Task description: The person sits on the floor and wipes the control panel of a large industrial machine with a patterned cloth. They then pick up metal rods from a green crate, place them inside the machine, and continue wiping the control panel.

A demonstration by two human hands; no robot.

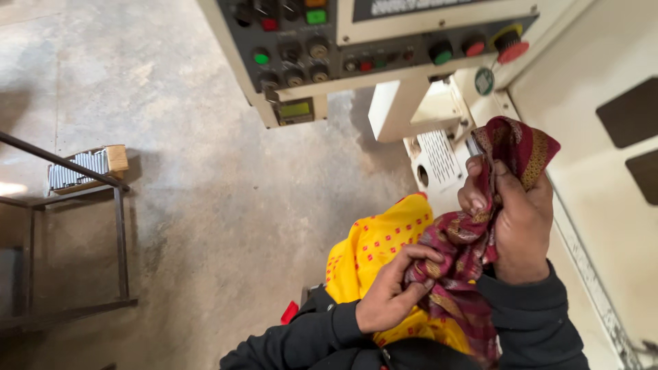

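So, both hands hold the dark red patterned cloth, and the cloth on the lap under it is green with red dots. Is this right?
Not quite. In the head view the left hand and right hand do grip the dark red patterned cloth, but the lap cloth under it is yellow with red dots, not green.

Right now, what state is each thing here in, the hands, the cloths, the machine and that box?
Left hand: closed, gripping the maroon patterned cloth's lower part.
Right hand: closed, holding the cloth's upper end raised.
Maroon patterned cloth: bunched, stretched between both hands.
Yellow dotted fabric: draped below the hands.
Cream machine control panel: small green display lit.
Cardboard box: open, on the dark metal frame.
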